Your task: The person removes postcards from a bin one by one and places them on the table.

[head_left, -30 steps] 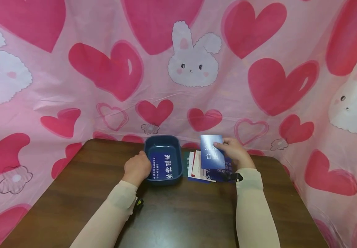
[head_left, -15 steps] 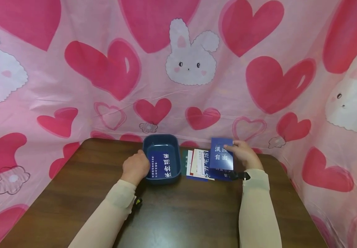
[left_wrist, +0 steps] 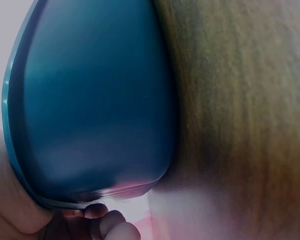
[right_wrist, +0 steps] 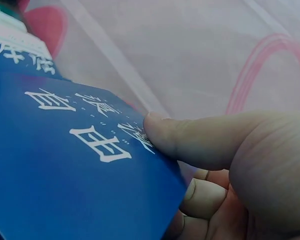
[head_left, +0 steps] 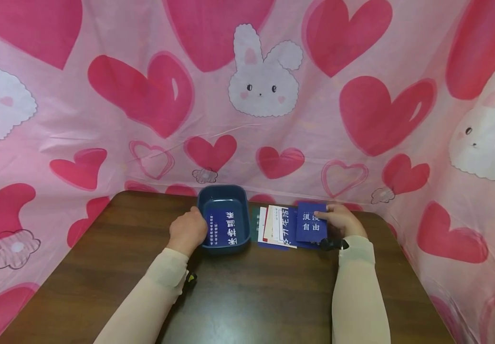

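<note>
My left hand (head_left: pixel 188 231) grips the left rim of a dark blue plastic basin (head_left: pixel 225 195); in the left wrist view the thumb and curled fingers show at the rim of the basin (left_wrist: pixel 100 100). Inside it lies a blue card (head_left: pixel 221 228) with white characters. With thumb and fingers my right hand (head_left: pixel 342 220) pinches the right edge of another blue card (head_left: pixel 310 234), also lettered in white. This card is over the right end of a row of overlapping cards (head_left: pixel 276 227). In the right wrist view the thumb presses on the face of the held card (right_wrist: pixel 80 185).
The overlapping cards, green, white, red-edged and blue, lie just right of the basin on a brown wooden table (head_left: pixel 247 296). A pink cloth (head_left: pixel 152 95) with hearts and rabbits hangs behind the table and along its sides.
My right hand has moved right and lowered the blue card onto the right end of the row of cards. The left hand stays on the basin's rim.
</note>
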`<action>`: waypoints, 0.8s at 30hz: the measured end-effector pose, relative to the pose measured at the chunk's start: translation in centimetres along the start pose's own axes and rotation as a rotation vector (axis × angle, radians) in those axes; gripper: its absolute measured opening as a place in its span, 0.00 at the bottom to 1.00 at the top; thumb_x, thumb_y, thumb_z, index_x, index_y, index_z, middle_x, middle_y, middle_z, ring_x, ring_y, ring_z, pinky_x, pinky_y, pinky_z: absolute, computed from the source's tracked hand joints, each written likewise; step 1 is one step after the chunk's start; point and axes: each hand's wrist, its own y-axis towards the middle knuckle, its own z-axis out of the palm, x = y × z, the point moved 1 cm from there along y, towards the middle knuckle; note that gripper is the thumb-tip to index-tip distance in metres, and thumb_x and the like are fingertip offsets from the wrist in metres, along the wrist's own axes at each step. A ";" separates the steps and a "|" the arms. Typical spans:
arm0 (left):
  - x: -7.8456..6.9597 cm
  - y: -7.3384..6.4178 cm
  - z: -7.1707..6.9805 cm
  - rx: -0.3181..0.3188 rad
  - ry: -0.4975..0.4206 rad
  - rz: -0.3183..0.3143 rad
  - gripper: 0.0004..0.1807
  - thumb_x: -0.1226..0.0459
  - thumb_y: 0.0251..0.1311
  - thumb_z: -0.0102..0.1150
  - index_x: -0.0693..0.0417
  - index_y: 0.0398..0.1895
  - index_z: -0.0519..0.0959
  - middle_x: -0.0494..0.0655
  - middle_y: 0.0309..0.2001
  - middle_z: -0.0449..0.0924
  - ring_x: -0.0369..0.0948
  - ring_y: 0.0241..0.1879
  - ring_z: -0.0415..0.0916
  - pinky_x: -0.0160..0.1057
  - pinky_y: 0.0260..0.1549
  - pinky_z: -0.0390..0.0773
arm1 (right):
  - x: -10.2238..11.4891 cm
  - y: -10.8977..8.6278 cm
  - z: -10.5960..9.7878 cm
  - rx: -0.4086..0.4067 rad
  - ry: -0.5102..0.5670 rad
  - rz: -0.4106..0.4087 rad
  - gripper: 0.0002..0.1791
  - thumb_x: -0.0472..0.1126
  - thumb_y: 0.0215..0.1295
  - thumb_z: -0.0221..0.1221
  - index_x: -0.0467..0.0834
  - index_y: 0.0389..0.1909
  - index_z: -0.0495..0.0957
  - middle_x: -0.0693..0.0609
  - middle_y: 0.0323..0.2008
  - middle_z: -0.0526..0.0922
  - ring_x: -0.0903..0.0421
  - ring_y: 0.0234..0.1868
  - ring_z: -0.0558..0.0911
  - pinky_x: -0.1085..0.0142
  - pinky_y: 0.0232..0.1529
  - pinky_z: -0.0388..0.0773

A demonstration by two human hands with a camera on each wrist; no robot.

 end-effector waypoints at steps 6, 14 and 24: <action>0.0 0.0 0.0 0.003 0.001 -0.001 0.30 0.50 0.80 0.59 0.67 0.69 0.72 0.65 0.51 0.89 0.57 0.41 0.88 0.64 0.48 0.94 | -0.7 0.5 0.4 -0.015 -0.070 0.030 0.33 0.54 0.81 0.69 0.33 0.73 0.76 0.42 0.54 0.90 0.49 0.50 0.89 0.59 0.52 0.90; 0.1 0.1 0.1 0.017 -0.004 -0.004 0.32 0.50 0.79 0.59 0.66 0.72 0.72 0.65 0.53 0.89 0.57 0.42 0.89 0.64 0.48 0.94 | -0.8 1.0 1.0 -0.098 -0.272 0.059 0.41 0.56 0.76 0.72 0.32 0.76 0.74 0.34 0.60 0.80 0.39 0.54 0.81 0.53 0.51 0.83; 0.0 0.3 0.0 0.018 -0.002 -0.006 0.30 0.51 0.81 0.56 0.68 0.71 0.72 0.66 0.51 0.89 0.58 0.42 0.88 0.64 0.48 0.94 | 0.3 0.5 2.1 -0.138 -0.375 0.051 0.37 0.52 0.76 0.73 0.26 0.68 0.78 0.30 0.56 0.87 0.37 0.53 0.85 0.37 0.65 0.86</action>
